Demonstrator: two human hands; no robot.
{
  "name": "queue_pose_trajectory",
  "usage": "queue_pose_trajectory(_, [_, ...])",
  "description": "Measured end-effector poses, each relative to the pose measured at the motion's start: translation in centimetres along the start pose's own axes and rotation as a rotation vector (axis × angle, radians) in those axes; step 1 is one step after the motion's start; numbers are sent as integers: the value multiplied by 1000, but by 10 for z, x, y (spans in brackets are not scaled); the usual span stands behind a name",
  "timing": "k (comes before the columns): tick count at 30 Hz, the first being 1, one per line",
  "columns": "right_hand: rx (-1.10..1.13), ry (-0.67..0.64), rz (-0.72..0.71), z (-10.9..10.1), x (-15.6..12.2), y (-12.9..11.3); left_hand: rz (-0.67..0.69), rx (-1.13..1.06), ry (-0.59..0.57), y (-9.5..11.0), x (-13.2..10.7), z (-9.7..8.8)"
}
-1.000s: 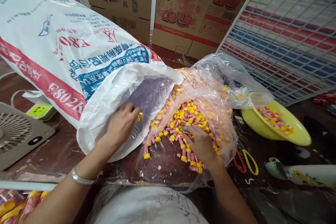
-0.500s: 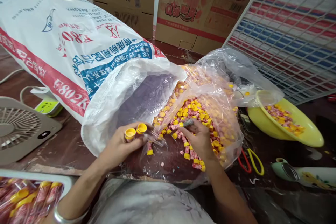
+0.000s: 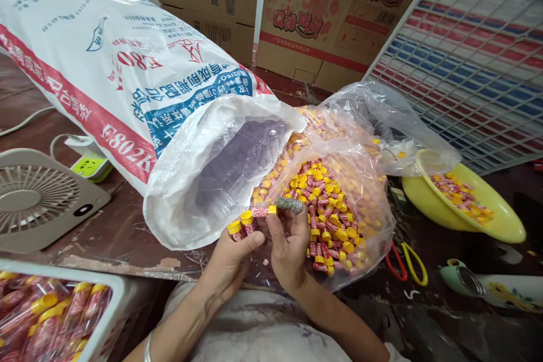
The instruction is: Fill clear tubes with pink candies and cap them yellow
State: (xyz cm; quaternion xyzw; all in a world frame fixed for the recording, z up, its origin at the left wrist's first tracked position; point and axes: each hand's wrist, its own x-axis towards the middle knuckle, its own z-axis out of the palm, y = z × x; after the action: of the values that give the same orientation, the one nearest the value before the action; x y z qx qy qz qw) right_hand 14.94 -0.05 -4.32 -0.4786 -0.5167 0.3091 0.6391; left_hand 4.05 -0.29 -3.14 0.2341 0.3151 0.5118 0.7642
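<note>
My left hand [image 3: 231,257] is closed around two small red-and-white tubes with yellow caps [image 3: 240,225], held upright in front of the sack's mouth. My right hand [image 3: 288,243] pinches another capped tube [image 3: 263,211] sideways, its tip beside the two in the left hand; one fingertip is wrapped in grey tape. Both hands hover over a clear plastic bag [image 3: 360,141] from which a heap of the same capped tubes [image 3: 326,198] spills. A large white woven sack [image 3: 127,85] with red and blue print lies on the table behind, its mouth open.
A yellow bowl [image 3: 500,226] of tubes sits at right, with red and yellow-handled scissors [image 3: 403,263] and a green cup [image 3: 456,274] nearby. A small fan [image 3: 38,198] and power strip [image 3: 87,167] stand at left. A tray of packed tubes [image 3: 55,311] is lower left. Cardboard boxes [image 3: 339,17] and a grid rack [image 3: 466,51] stand behind.
Both hands pulled back from the heap toward my body. The left hand took up two capped tubes; the right hand lifted one tube and brought it beside them.
</note>
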Motion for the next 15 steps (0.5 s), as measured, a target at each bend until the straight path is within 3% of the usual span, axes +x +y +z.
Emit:
queue_pose_trajectory(5, [108,-122,83,-5,7,-6,8,-2,28,-6,-3,-3])
queue_pose_trajectory(10, [-81,-298,-47,-29,30,-14,-45,125,-45,2,-5,-16])
queue_pose_trajectory(15, [-259,-331,-133,-39,47,-22,-50,212,-54,10,-8,-19])
